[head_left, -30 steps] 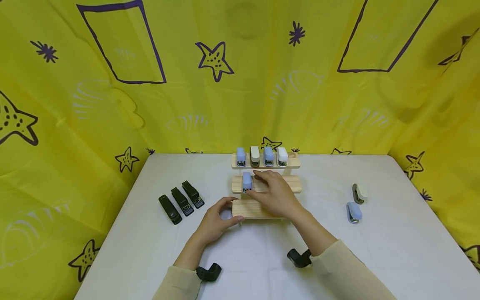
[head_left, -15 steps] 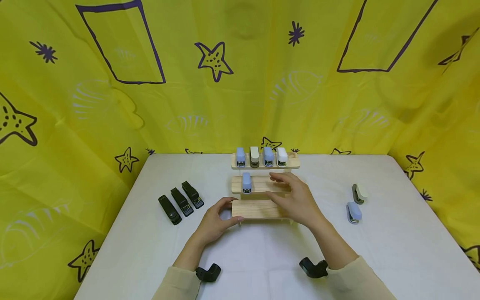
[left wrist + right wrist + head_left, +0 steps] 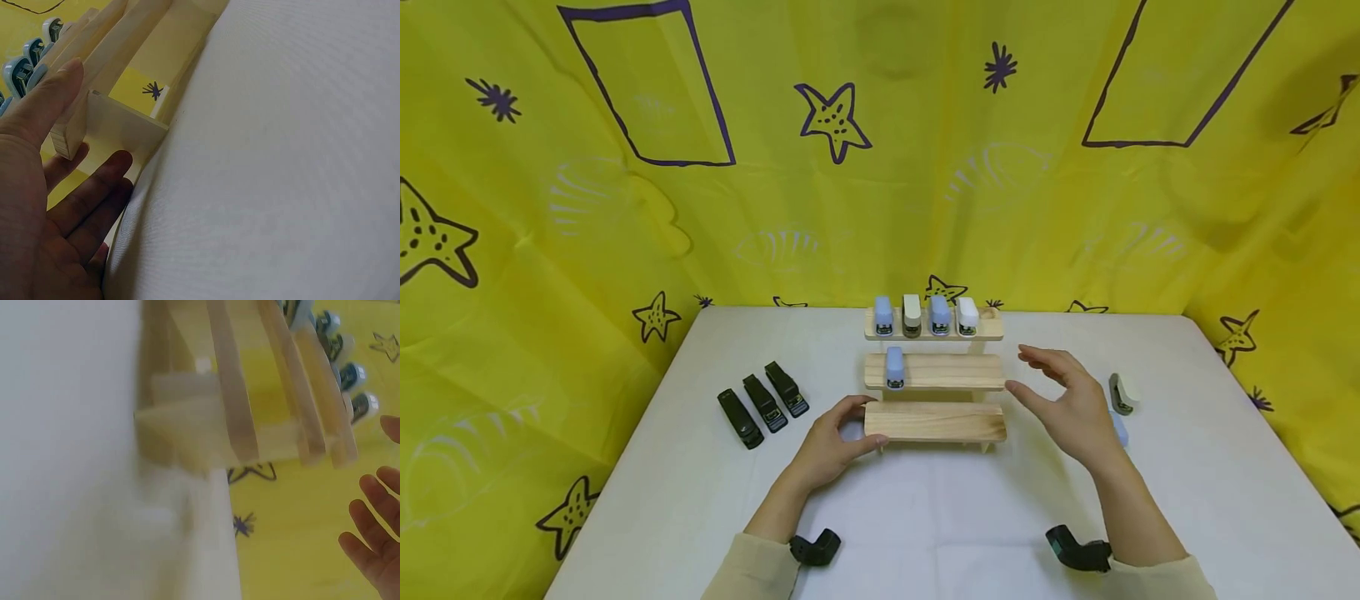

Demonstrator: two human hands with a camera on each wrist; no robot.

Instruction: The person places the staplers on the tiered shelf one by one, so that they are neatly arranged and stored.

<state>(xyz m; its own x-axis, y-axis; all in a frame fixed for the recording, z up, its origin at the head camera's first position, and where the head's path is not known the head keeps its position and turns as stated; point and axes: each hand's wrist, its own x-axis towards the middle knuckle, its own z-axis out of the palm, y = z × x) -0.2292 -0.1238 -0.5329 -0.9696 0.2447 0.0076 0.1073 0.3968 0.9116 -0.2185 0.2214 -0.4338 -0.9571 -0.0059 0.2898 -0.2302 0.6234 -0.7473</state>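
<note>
A three-step wooden rack (image 3: pixel 936 422) stands mid-table. My left hand (image 3: pixel 827 442) holds the left end of its lowest step; in the left wrist view the thumb (image 3: pixel 59 94) lies against the board. Alone on the middle step, toward its left, sits a light blue stapler (image 3: pixel 895 367). Across the top step stand a blue stapler (image 3: pixel 883 315), a cream stapler (image 3: pixel 912 313) and others in blue and white. My right hand (image 3: pixel 1071 408) hovers right of the rack, fingers apart, holding nothing. Behind it lie a cream-and-dark stapler (image 3: pixel 1123 393) and a partly hidden blue stapler (image 3: pixel 1119 428).
Left of the rack, three black staplers (image 3: pixel 765 402) lie side by side at a slant on the white tabletop (image 3: pixel 925 517). A yellow patterned curtain (image 3: pixel 910 192) encloses the table at the back and both sides.
My right hand has drawn away from the blue stapler on the middle step and moved right, past the rack's end. The left hand stays at the lowest step.
</note>
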